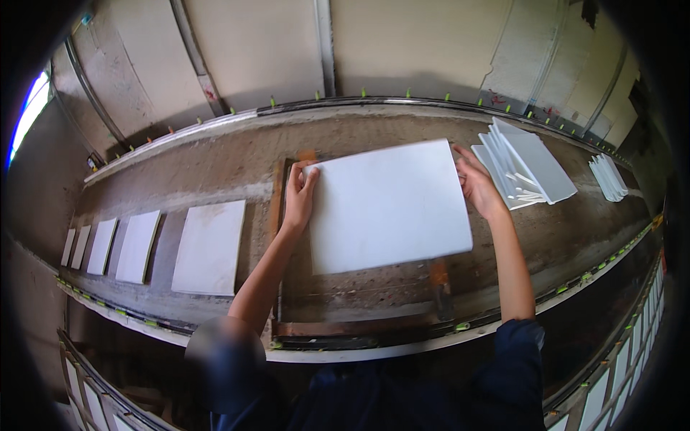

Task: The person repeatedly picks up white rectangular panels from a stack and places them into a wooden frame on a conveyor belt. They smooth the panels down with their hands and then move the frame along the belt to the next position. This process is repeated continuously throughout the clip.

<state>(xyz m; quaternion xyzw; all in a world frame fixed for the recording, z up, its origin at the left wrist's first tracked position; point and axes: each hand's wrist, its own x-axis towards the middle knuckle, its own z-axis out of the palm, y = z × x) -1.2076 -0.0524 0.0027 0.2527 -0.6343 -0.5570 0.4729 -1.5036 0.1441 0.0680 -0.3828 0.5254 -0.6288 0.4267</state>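
A large white rectangular panel (392, 205) is held up over the worktable, slightly tilted, its right side higher than its left. My left hand (300, 194) grips its upper left corner, the thumb lying on the top face. At the opposite edge, near the upper right corner, my right hand (476, 181) holds the panel from the side, its fingers partly hidden behind the edge. Beneath the panel lies a brown rectangular frame (359, 327) on the table, mostly covered from view.
Several white panels (208, 248) lie in a row on the worktable (237, 161) at the left. A leaning stack of white boards (535, 161) with narrow white strips stands at the right, and a smaller bundle (608, 178) beyond. Green clips line the table's raised edges (338, 102).
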